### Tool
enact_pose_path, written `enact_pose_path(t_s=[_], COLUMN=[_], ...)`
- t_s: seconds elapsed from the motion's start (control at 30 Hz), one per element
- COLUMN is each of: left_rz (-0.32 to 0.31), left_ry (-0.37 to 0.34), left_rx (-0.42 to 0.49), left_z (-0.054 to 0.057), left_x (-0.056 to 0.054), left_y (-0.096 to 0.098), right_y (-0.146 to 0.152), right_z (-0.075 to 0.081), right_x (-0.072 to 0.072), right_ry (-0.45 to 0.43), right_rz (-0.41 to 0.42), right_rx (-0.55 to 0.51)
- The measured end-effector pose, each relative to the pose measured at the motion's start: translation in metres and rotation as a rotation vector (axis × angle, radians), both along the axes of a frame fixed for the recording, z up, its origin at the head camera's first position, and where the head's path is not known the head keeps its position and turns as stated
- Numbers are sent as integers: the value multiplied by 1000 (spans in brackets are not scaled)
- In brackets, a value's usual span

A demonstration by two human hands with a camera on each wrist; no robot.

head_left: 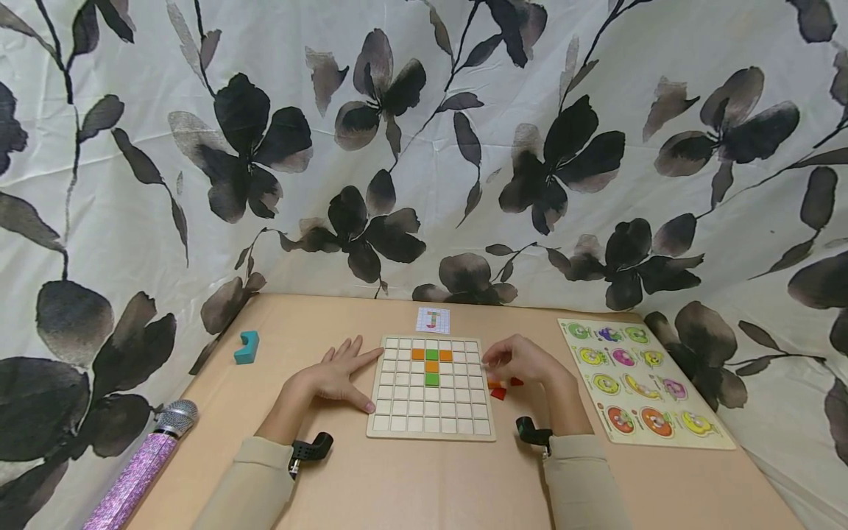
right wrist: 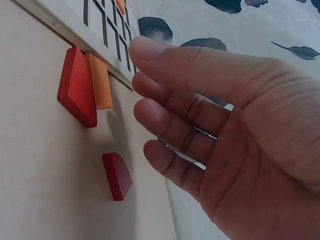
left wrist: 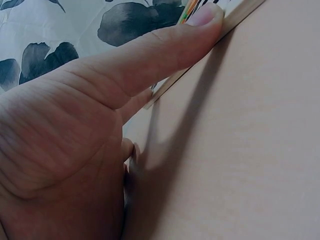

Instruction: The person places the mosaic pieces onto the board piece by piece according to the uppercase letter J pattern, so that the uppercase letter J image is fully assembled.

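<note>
A pale grid board (head_left: 400, 408) lies in the middle of the table, with several orange and green squares (head_left: 432, 366) in a T shape on its cells. My left hand (head_left: 334, 377) is spread at the board's left side, its thumb (left wrist: 202, 25) and index finger touching the edge. Beside the right edge hovers my right hand (head_left: 530, 364), fingers loosely bent. Nothing shows between its thumb and fingers in the right wrist view. Below those fingers, a red diamond-shaped piece (right wrist: 77, 92), an orange block (right wrist: 101, 82) and a smaller red piece (right wrist: 117, 177) rest on the table.
Behind the board is a small pattern card (head_left: 433, 319). A fruit picture board (head_left: 652, 390) lies at the right, and a teal angular piece (head_left: 246, 347) at the back left. A glittery microphone (head_left: 142, 471) is at the left edge. Floral cloth (head_left: 464, 184) hangs behind.
</note>
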State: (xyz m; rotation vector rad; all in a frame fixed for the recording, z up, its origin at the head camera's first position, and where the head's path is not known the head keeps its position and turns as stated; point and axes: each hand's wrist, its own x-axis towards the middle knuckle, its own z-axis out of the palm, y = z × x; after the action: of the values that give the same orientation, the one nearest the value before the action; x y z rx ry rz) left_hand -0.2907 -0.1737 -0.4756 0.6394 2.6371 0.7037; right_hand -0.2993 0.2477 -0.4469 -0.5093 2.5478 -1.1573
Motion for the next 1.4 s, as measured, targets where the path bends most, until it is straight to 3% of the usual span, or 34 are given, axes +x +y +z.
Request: enact_pose_path(t_s=[0.4, 1.4], left_rz=[1, 4], left_ry=[-9, -11], left_rx=[12, 0], left_z=[0, 1], left_x=[1, -1], left_y=[0, 0], right_y=[3, -2], right_z=[-5, -8], right_x=[-3, -2], right_ry=[-31, -26], right_rz=[34, 12], right_rx=[54, 88])
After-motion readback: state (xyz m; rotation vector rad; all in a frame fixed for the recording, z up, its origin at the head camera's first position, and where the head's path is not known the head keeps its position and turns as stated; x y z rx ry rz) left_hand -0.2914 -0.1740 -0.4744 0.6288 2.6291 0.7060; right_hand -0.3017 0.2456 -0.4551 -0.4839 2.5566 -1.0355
